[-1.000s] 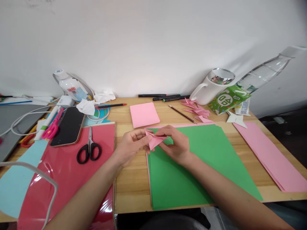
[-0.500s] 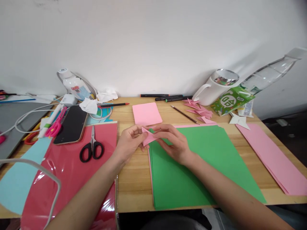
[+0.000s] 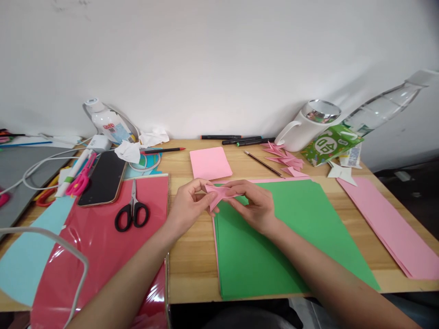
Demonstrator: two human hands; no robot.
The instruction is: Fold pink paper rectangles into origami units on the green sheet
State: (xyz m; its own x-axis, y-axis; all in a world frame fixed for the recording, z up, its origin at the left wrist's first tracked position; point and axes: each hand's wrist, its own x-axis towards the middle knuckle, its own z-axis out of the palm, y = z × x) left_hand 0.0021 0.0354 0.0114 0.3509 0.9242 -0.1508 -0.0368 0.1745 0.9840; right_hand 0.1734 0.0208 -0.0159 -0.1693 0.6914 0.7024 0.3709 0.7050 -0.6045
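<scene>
Between my two hands is a small folded piece of pink paper (image 3: 216,195) with pointed corners, held above the left edge of the green paper stack (image 3: 291,237). My left hand (image 3: 192,201) pinches its left side, thumb on top. My right hand (image 3: 254,201) grips its right side between thumb and fingers; those fingertips partly cover the paper. Just beyond the hands lies a stack of pink paper squares (image 3: 210,163). Several folded pink paper pieces (image 3: 284,157) with sharp points lie near the mug at the back right.
Black-handled scissors (image 3: 132,210) rest on a red plastic-covered sheet (image 3: 103,256), near a phone (image 3: 103,178). A pencil (image 3: 263,163) and several markers (image 3: 221,137) lie at the back. A white mug (image 3: 305,128), clear bottle (image 3: 384,103) and pink strips (image 3: 387,224) are right.
Both hands have shifted slightly right with the pink paper. My right fingers have closed in on its right side, and more of a point now shows there.
</scene>
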